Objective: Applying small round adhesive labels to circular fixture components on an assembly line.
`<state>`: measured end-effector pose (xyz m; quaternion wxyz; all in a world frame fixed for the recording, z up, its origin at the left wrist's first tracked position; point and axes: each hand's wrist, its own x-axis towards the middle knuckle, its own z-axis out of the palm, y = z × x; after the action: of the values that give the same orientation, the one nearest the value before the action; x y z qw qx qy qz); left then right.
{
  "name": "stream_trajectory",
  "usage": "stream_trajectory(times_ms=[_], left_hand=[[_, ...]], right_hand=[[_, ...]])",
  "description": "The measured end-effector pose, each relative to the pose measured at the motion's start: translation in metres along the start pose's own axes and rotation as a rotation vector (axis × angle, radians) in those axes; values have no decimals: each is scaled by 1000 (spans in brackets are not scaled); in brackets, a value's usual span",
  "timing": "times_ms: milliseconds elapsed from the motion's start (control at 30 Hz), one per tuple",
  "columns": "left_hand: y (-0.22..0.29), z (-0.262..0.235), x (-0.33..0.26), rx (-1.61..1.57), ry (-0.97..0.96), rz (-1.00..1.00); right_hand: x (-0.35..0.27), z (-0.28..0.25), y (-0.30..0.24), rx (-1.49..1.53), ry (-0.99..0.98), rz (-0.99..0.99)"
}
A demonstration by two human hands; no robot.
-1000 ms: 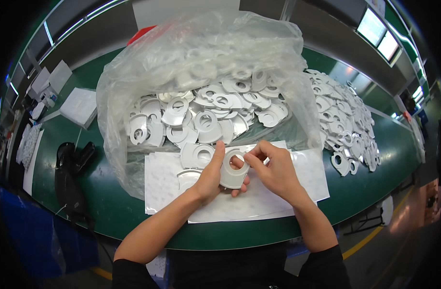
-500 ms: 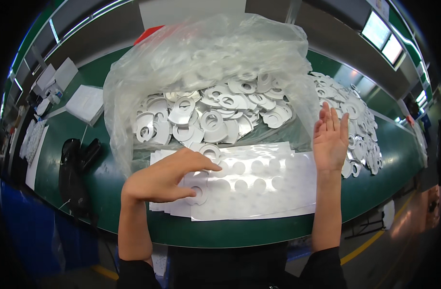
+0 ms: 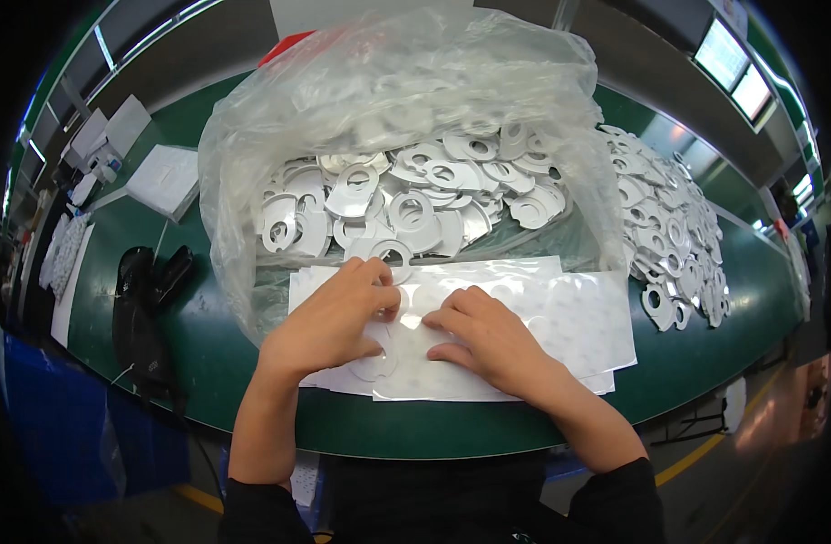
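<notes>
White glossy sheets (image 3: 542, 317), stacked in the lower middle of the frame on a green table (image 3: 705, 363), carry faint round die-cut shapes, and both hands press on them. Behind the stack, filling the upper middle of the frame, a big clear plastic bag (image 3: 388, 100) slumps open, full of white ring-shaped pieces (image 3: 406, 195); its loose front lip lies just at the sheets' far edge and, as I judge it, could spill rings onto them if nudged. At the right of the frame a long heap of loose rings (image 3: 669, 236) runs along the table, its near end just beside the stack, so a sweep of the forearm might scatter it. At the left a black tool (image 3: 143, 299) with a cable rests well apart. The left hand (image 3: 329, 322) lies palm down, fingers curled, thumb and forefinger seeming to pinch a partly lifted ring piece (image 3: 374, 363) at the stack's near left; whether the grip is closed I cannot tell. The right hand (image 3: 492, 340) lies open and flat, holding nothing, pinning the sheets. If it eases, the top sheet could slide or lift, and the thin ring may tear or crease.
</notes>
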<state>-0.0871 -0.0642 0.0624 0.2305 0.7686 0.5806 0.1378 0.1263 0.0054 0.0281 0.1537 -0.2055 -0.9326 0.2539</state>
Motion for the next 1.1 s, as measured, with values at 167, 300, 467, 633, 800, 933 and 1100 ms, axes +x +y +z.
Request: stream_trajectory(times_ms=[167,300,467,633,800,933,1100], left_hand=[[0,1,4,48,48,-33],[4,1,5,-113,86,-30],[8,-4,7,-105,25,-43],[8,8,24,-869,257,-186],[6,41,43,-2094,87,33],[1,63,52,-2266,102,50],[-4,70,56,-2227,122,-80]], right_hand=[[2,-1,-8,-67,-50,57],[5,-3,-7,-27,-91,53],[5,-5,-5,19,-155,83],[2,-3,-5,12,-122,51],[-2,4,-7,-87,63,-82],[-7,3,-4,-107,97,-119],[-4,-1,1,-240,122,-369]])
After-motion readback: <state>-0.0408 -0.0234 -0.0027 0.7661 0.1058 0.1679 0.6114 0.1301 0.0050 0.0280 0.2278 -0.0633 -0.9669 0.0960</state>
